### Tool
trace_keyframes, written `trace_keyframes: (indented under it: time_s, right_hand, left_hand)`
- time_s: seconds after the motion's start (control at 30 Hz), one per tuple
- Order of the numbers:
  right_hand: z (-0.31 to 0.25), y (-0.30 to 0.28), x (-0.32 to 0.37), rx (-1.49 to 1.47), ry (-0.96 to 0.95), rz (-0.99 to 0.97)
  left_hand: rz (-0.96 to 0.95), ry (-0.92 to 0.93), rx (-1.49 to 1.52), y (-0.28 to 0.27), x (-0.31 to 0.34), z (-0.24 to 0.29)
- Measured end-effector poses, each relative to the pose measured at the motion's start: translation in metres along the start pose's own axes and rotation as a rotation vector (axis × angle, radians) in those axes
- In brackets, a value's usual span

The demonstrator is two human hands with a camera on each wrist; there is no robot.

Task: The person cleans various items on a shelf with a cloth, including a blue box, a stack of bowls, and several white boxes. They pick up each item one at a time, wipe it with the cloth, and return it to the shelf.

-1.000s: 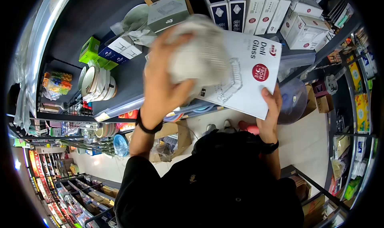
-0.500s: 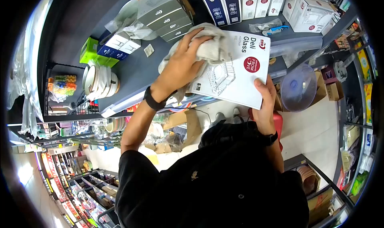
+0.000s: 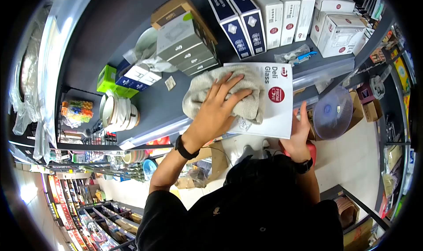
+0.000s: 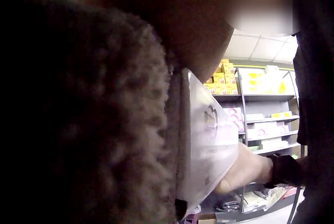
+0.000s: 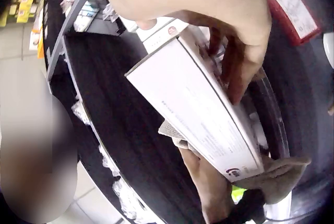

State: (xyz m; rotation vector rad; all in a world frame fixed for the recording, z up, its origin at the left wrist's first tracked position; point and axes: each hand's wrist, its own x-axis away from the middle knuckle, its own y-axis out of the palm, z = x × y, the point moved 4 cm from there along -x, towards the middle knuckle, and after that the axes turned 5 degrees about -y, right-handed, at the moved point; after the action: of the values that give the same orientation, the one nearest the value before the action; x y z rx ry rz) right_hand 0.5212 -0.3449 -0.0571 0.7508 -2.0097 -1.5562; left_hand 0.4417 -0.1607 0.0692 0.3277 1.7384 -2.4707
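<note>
A flat white carton [image 3: 280, 114] printed "Deli Glass" is held out over the shelf's front edge. My left hand [image 3: 216, 112] grips a bunched beige cloth [image 3: 198, 90], fingers spread and bent over it against the printed face. Cloth also shows at the carton's lower end [image 5: 282, 177] in the right wrist view. My right hand [image 3: 297, 134] is at the carton's near right edge, thumb raised off the printed face. In the right wrist view its fingers [image 5: 242, 73] extend along one broad side of the carton [image 5: 193, 109]. Dark cloth fills much of the left wrist view.
Grey boxes [image 3: 187, 41] are stacked behind the cloth. Blue and white cartons [image 3: 273, 19] line the back of the shelf. Wrapped bowls [image 3: 119, 112] stand at the left. A clear plastic basin [image 3: 332, 112] lies at the right, below shelf level.
The cloth under my left hand has shifted over the carton and now covers much of its picture. My right thumb has lifted from the carton's printed face.
</note>
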Motion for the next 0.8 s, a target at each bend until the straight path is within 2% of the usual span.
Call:
trace_keyframes:
  time_s: [0.07,0.1,0.17,0.27,0.3,0.37,0.4,0.43,0.47,0.5,0.53,0.57,0.67,0.7,0.77,0.8]
  right_hand:
    - [0.009,-0.009,-0.001,-0.087,0.168,0.044]
    - [0.021,-0.021,-0.013,-0.196,0.227,0.133]
    - [0.025,-0.019,-0.019,-0.178,0.233,0.165]
    - [0.025,0.002,-0.018,-0.253,0.228,0.016]
    - [0.028,0.011,-0.018,-0.297,0.289,0.018]
    - [0.028,0.011,-0.019,-0.349,0.299,-0.086]
    - [0.022,0.014,-0.011,-1.075,0.468,-0.17]
    - [0.045,-0.017,-0.011,-1.08,0.463,-0.162]
    - [0.069,-0.074,-0.023,-0.46,-0.14,-0.231]
    - [0.075,-0.099,-0.011,0.199,-0.708,-0.247]
    - [0.084,-0.075,-0.022,-0.131,-0.981,-0.31]
    - [0.071,-0.067,-0.014,-0.131,-0.981,-0.31]
    - [0.044,-0.054,0.013,0.303,-0.238,0.075]
    - [0.037,-0.043,0.013,0.293,-0.227,0.082]
    - [0.031,-0.02,-0.01,-0.146,0.158,0.034]
    - [0.031,-0.007,-0.012,-0.37,0.349,0.007]
  left_hand:
    - [-0.029,0.026,-0.041,0.001,0.005,0.0]
    - [-0.053,0.049,-0.076,0.003,0.003,0.002]
    - [-0.09,0.054,-0.131,0.005,0.005,0.003]
    - [-0.103,0.051,-0.118,-0.001,-0.006,0.0]
    - [-0.124,0.031,-0.062,-0.002,-0.008,0.007]
    - [-0.074,0.073,-0.054,-0.001,-0.015,0.014]
    - [-0.123,0.182,-0.098,0.012,-0.015,0.033]
    - [-0.164,0.3,-0.156,0.022,-0.021,0.052]
    - [-0.13,0.272,-0.082,0.029,-0.021,0.049]
    - [-0.256,0.388,-0.019,0.042,-0.02,0.078]
    - [-0.285,0.412,0.02,0.048,-0.022,0.082]
    - [-0.309,0.432,0.058,0.049,-0.022,0.084]
    - [-0.403,0.433,0.027,0.044,-0.044,0.077]
    - [-0.339,0.373,0.01,0.036,-0.064,0.06]
    - [-0.248,0.361,0.034,0.033,-0.075,0.048]
    - [-0.24,0.27,0.104,0.029,-0.088,0.033]
